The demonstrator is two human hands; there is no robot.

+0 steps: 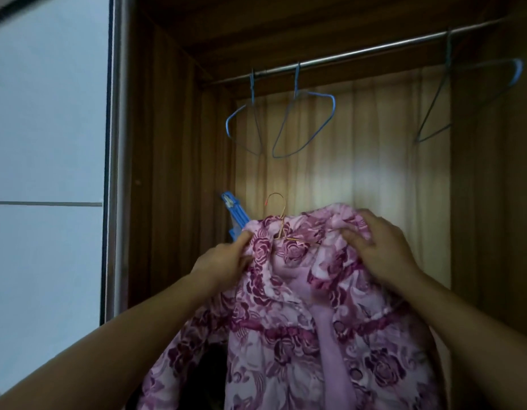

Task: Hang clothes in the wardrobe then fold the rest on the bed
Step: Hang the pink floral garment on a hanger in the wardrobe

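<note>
Fingers (245,236) of left hand (224,261) and right hand (383,247) grip the floral garment (286,335) mostly covering the hanger (283,208).

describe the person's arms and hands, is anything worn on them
Both forearms are bare, with no sleeve in view up to the frame's edge. The left hand and right hand wear no gloves, and no ring, watch or bracelet shows. The light is dim, so small marks cannot be told.

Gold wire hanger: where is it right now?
Head view, centre: the gold wire hanger pokes up from the pink floral garment, between the left hand and right hand, below the metal wardrobe rail.
</note>
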